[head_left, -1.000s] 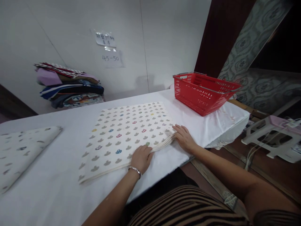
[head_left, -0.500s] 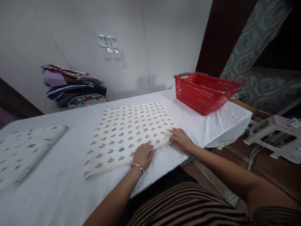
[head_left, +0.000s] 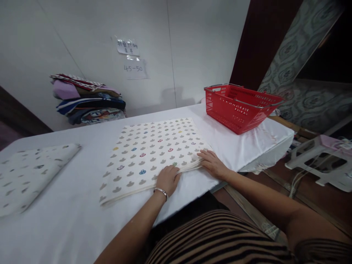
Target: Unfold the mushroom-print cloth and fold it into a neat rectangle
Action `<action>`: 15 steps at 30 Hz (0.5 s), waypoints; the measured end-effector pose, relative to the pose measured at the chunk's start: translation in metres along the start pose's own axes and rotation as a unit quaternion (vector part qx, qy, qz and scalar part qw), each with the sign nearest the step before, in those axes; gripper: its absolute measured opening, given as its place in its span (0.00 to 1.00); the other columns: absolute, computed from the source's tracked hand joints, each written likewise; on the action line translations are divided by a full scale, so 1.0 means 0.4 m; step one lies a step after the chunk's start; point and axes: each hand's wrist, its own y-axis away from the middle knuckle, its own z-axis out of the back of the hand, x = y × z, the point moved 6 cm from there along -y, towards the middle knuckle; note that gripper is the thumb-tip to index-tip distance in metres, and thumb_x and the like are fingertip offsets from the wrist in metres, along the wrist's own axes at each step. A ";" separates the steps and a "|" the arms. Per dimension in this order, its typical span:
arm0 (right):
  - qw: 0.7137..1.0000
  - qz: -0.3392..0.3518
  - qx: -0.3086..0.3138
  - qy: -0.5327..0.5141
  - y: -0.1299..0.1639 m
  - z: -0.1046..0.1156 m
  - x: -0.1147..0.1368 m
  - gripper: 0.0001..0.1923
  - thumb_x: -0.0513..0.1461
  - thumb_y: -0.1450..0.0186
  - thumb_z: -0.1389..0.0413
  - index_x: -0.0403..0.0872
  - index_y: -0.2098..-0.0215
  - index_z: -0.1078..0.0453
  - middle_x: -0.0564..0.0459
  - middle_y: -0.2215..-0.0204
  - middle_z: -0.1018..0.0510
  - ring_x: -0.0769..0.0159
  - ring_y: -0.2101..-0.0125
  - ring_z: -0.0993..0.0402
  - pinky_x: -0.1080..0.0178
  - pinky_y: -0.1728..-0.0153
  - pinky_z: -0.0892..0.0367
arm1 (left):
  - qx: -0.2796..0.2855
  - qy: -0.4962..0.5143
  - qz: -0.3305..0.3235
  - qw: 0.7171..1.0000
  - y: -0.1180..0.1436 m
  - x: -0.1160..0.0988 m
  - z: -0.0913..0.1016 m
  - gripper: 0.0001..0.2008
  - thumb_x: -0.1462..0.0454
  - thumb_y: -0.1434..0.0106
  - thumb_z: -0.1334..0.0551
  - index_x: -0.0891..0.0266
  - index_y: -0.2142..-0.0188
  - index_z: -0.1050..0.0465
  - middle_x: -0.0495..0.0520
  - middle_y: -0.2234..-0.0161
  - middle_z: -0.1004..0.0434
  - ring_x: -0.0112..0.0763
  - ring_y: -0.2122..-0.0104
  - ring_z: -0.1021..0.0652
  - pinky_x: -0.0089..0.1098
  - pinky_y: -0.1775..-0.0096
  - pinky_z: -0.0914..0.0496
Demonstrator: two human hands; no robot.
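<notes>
A folded white cloth [head_left: 154, 150], printed with grey mushroom shapes and a few coloured ones, lies flat on the white-covered table [head_left: 68, 216]. At its near edge is my left hand [head_left: 167, 179], wearing a silver bracelet; its fingers rest on top and its thumb sits by the edge, closed on the layers. My right hand [head_left: 211, 163] grips the near right corner, fingers over the top and thumb low against the stacked layers. Between the two hands the layered edge shows slightly uneven. The undersides of both hands are hidden.
Another printed white cloth [head_left: 35, 172] lies folded at the left. A stack of folded fabrics [head_left: 89, 99] stands against the wall. The red shopping basket [head_left: 239, 113] sits at the back right. Beyond the table's right end is a white plastic stool [head_left: 319, 157].
The folded cloth and both hands stay nearly in place. The cloth's near edge between the hands lies a little straighter. The whole view has shifted slightly.
</notes>
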 end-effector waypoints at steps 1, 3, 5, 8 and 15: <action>1.000 0.001 0.000 -0.006 0.003 0.004 -0.001 0.07 0.33 0.36 0.51 0.45 0.67 0.31 0.46 0.46 0.33 0.56 0.41 0.48 0.48 0.46 0.46 | -0.001 -0.002 -0.003 1.000 0.001 -0.002 0.001 0.10 0.60 0.35 0.49 0.61 0.61 0.31 0.54 0.63 0.29 0.35 0.62 0.31 0.36 0.58 0.36; 1.000 0.001 0.005 -0.014 0.007 0.015 -0.003 0.07 0.33 0.36 0.51 0.45 0.67 0.31 0.46 0.46 0.34 0.57 0.41 0.49 0.47 0.47 0.46 | -0.003 -0.008 -0.011 1.000 0.003 -0.006 0.002 0.10 0.60 0.35 0.49 0.61 0.61 0.31 0.54 0.64 0.29 0.35 0.62 0.31 0.36 0.59 0.36; 1.000 -0.001 0.012 -0.016 0.011 0.027 -0.002 0.08 0.33 0.35 0.52 0.45 0.67 0.31 0.47 0.46 0.34 0.57 0.40 0.50 0.48 0.46 0.46 | -0.004 -0.016 -0.018 1.000 0.005 -0.011 0.003 0.10 0.61 0.36 0.49 0.61 0.62 0.31 0.55 0.64 0.29 0.36 0.63 0.31 0.36 0.60 0.36; 1.000 0.007 0.021 -0.010 0.016 0.041 0.004 0.09 0.33 0.35 0.52 0.46 0.68 0.30 0.48 0.46 0.34 0.58 0.40 0.52 0.48 0.45 0.48 | -0.003 -0.027 -0.023 0.999 0.007 -0.017 0.004 0.09 0.62 0.36 0.48 0.60 0.61 0.31 0.55 0.64 0.29 0.37 0.63 0.31 0.37 0.60 0.36; 0.999 0.031 0.012 0.007 0.017 0.041 0.019 0.11 0.33 0.35 0.52 0.46 0.69 0.29 0.49 0.52 0.28 0.58 0.47 0.41 0.52 0.49 0.43 | 0.003 -0.036 -0.032 0.999 0.012 -0.028 0.005 0.08 0.63 0.38 0.46 0.60 0.60 0.32 0.54 0.62 0.29 0.37 0.61 0.32 0.37 0.58 0.37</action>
